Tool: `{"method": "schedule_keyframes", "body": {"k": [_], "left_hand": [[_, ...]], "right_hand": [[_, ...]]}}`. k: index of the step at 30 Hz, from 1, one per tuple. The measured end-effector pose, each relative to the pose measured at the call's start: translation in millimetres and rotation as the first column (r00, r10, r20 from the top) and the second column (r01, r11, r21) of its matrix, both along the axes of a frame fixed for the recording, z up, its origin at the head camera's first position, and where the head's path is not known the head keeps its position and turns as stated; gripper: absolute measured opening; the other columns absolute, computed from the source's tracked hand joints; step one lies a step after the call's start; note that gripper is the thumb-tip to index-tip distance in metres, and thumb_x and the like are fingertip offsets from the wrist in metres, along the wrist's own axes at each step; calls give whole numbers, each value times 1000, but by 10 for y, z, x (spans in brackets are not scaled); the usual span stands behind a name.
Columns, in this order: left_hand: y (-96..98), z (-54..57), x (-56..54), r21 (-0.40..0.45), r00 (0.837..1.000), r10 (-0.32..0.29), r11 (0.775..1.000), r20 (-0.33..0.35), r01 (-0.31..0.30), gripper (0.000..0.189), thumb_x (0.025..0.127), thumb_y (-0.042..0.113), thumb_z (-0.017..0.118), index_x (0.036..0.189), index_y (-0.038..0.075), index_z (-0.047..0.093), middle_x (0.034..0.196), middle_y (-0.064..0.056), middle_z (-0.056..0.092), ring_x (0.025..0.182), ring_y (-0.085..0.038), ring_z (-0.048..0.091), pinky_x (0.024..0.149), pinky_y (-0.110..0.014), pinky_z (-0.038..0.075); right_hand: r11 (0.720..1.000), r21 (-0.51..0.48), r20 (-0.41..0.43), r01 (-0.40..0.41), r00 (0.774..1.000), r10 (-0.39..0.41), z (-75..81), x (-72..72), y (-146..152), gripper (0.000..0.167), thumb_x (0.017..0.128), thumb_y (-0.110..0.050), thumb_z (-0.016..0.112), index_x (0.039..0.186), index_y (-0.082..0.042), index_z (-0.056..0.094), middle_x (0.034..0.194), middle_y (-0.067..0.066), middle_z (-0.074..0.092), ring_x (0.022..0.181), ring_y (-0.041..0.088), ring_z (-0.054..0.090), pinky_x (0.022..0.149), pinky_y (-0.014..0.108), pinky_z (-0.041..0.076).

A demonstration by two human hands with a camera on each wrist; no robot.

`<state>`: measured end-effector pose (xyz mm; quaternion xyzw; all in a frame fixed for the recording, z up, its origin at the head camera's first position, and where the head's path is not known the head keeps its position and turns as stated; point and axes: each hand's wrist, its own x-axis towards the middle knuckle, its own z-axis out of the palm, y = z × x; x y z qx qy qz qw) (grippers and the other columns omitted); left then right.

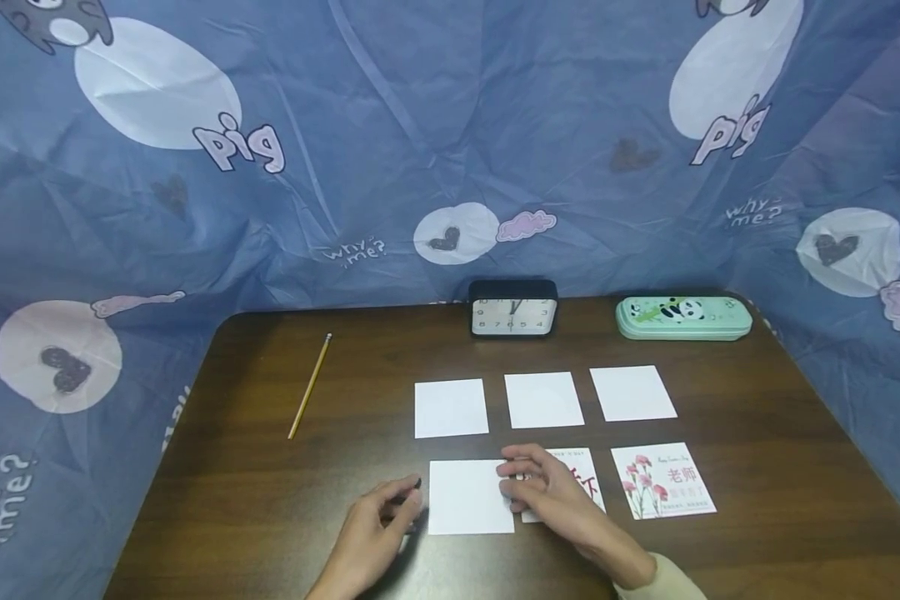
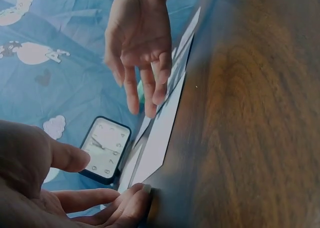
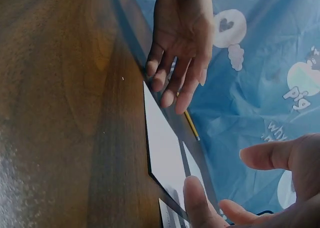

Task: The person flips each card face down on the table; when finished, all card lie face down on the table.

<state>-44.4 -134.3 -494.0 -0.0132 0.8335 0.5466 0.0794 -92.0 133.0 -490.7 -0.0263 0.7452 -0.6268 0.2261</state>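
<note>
A blank white card [image 1: 468, 497] lies on the brown table between both hands. My left hand [image 1: 378, 529] is beside its left edge, fingers loosely bent and holding nothing. At its right edge is my right hand [image 1: 555, 496], fingertips over the card's border and thumb apart from the fingers. That hand partly covers a printed card [image 1: 585, 475] with red characters. Further right lies another printed card [image 1: 663, 482] with pink flowers and lettering. Behind them is a row of blank cards: left [image 1: 451, 408], middle [image 1: 544, 400] and right [image 1: 633, 392].
A yellow pencil [image 1: 310, 387] lies on the table [image 1: 232, 500] at the left. Along the back edge stand a black square clock [image 1: 513, 308] and a green pencil case [image 1: 684, 318] with a panda print. A blue patterned cloth [image 1: 390, 125] hangs behind the table.
</note>
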Motion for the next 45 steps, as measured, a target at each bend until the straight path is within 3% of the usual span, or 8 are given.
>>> {"method": "schedule_keyframes", "body": {"k": [5, 9, 16, 25, 34, 39, 45], "left_hand": [[25, 7, 9, -5, 1000, 12, 1000, 4, -12, 40, 103, 26, 65, 133, 0, 67, 110, -13, 76, 91, -16, 74, 73, -19, 59], [55, 22, 17, -5, 1000, 17, 1000, -23, -17, 37, 101, 26, 68, 132, 5, 68, 117, -11, 76, 97, -16, 74, 82, -20, 59], [84, 30, 40, -1, 998, 21, 1000, -52, -21, 35, 100, 24, 70, 130, 6, 69, 128, -11, 74, 102, -19, 75, 90, -23, 60], [43, 38, 71, -23, 998, 48, 999, -44, -49, 35, 99, 26, 71, 129, 8, 69, 130, -9, 74, 103, -19, 75, 91, -25, 60], [50, 55, 52, -23, 997, 60, 998, -38, -61, 34, 99, 25, 71, 129, 8, 69, 130, -10, 73, 102, -19, 75, 84, -21, 59], [98, 72, 15, 62, 996, 83, 995, -21, -82, 32, 99, 20, 70, 129, 7, 69, 128, -12, 73, 100, -16, 74, 80, -19, 59], [215, 82, -58, 218, 999, 10, 976, 31, -17, 35, 99, 14, 68, 131, 1, 65, 127, -20, 72, 108, -28, 74, 86, -18, 58]], "right_hand": [[998, 59, -19, -4, 1000, 6, 21, 27, 17, 58, 96, -17, 69, 146, 4, 46, 136, 27, 64, 111, 30, 72, 82, 30, 64], [994, 107, -48, -10, 999, 15, 30, 48, 2, 57, 95, -18, 69, 145, 1, 49, 137, 23, 66, 117, 32, 71, 85, 26, 60], [995, 94, -83, -21, 996, 29, -6, 62, -70, 54, 95, -15, 70, 143, 3, 50, 137, 23, 65, 118, 33, 70, 87, 17, 56], [994, 92, -109, -59, 992, 69, -13, 67, -122, 51, 98, -17, 68, 143, 2, 51, 138, 22, 64, 119, 32, 70, 95, 16, 53], [994, 60, -81, -86, 993, 91, 71, 8, 33, 58, 99, -18, 66, 148, 2, 44, 142, 27, 61, 117, 33, 72, 86, 22, 59], [993, 94, -98, -72, 992, 81, 146, -11, 209, 57, 100, -22, 68, 148, -1, 46, 141, 25, 64, 112, 22, 74, 89, 21, 56], [993, 116, -113, -31, 993, 44, 172, 22, 410, 55, 99, -20, 69, 146, -1, 48, 136, 25, 66, 111, 23, 74, 83, 21, 56]]}}
